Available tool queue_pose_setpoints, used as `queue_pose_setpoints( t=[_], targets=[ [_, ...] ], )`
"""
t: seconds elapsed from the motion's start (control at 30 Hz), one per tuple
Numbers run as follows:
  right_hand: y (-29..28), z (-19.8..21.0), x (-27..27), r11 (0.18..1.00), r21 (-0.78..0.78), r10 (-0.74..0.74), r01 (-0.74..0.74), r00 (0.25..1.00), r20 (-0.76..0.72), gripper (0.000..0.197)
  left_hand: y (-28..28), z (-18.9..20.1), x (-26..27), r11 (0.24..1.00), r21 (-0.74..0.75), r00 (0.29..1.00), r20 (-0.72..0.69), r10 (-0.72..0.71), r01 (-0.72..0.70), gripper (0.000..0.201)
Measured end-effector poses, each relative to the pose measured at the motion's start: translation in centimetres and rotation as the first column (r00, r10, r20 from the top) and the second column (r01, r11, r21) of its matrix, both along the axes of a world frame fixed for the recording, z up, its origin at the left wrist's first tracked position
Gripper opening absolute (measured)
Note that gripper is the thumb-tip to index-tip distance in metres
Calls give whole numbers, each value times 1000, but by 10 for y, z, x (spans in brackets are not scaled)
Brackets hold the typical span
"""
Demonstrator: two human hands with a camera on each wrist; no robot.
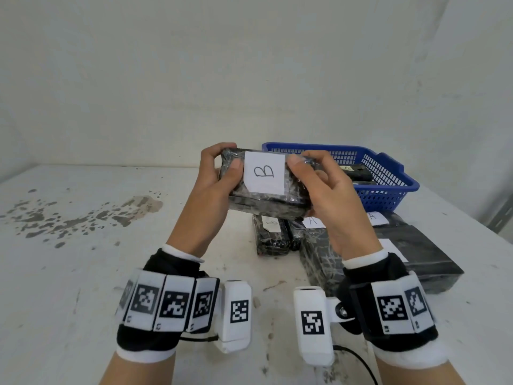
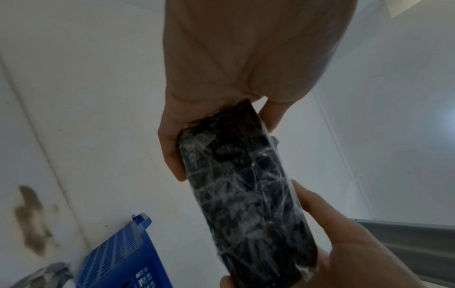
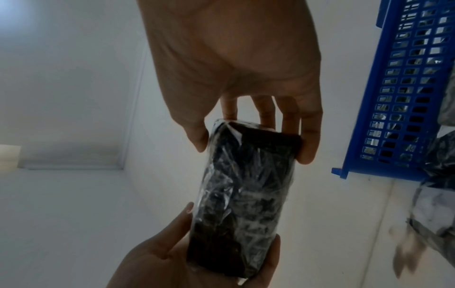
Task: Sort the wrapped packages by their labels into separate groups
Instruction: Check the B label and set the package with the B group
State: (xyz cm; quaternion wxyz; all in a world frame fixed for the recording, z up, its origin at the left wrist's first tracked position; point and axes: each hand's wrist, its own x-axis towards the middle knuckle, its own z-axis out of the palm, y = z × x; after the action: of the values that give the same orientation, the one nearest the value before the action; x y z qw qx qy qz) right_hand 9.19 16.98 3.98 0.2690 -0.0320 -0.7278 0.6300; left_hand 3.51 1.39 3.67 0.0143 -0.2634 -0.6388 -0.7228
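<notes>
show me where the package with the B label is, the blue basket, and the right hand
B package (image 1: 263, 200): head view, on its wrapped black face below the label.
Blue basket (image 1: 384, 194): head view, on its front mesh wall.
Right hand (image 1: 330, 195): head view, on the back of the hand.

Soft, even daylight fills my head view, sharp at the centre, with the table (image 1: 83, 273) edge bowed by the wide lens. Both wrist views are dimmer and grainy: my palms backlit against the pale wall, the plastic wrap (image 2: 246, 194) glinting, corners blurred.
</notes>
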Motion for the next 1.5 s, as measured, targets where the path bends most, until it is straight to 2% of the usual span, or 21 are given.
queue_pose_setpoints(
  t=[0.17,0.3,0.37,0.5,0.6,0.7,0.77,1.0,1.13,1.17,1.23,1.3,1.4,1.5],
  targets=[
    [0,1,2,1000,15,-7,7,1000,-19,40,1,1,4,996,-25,996,8,-85,85,44],
    [3,1,4,995,45,87,-86,996,-12,38,-2,1,1,995,20,995,25,-101,100,60],
    [3,0,5,992,77,98,-98,995,-4,39,-2,1,0,994,50,994,39,-99,97,59],
    [2,-1,5,987,97,128,-127,992,-6,56,-1,1,0,996,83,999,44,-17,13,57],
    [1,-1,5,988,129,84,-82,996,-8,49,-1,2,2,999,23,999,38,32,-33,60],
    [1,-1,5,984,172,48,-55,998,43,36,-1,1,3,999,-12,999,26,42,-42,47],
    [0,-2,5,984,167,48,-58,997,61,33,1,1,4,999,-2,999,31,43,-43,43],
    [-3,1,6,997,55,58,-59,998,24,25,4,2,6,998,48,999,30,42,-43,31],
    [0,0,5,996,81,48,-44,998,-48,18,3,3,6,998,49,999,22,50,-51,31],
    [0,-1,5,995,91,49,-42,996,-74,23,2,3,6,998,49,999,24,49,-50,33],
    [3,-4,1,996,78,57,-50,994,-97,48,0,4,4,997,67,998,50,28,-31,40],
    [4,-5,-1,997,45,59,-57,997,-42,66,-1,4,2,992,125,998,67,1,-10,47],
    [4,-4,-2,993,-14,114,-114,993,41,52,-1,2,0,989,144,1000,16,20,-22,56],
    [4,-2,1,989,-38,146,-146,989,-1,39,-1,2,-2,986,168,1000,29,-10,5,51]
  ],
)
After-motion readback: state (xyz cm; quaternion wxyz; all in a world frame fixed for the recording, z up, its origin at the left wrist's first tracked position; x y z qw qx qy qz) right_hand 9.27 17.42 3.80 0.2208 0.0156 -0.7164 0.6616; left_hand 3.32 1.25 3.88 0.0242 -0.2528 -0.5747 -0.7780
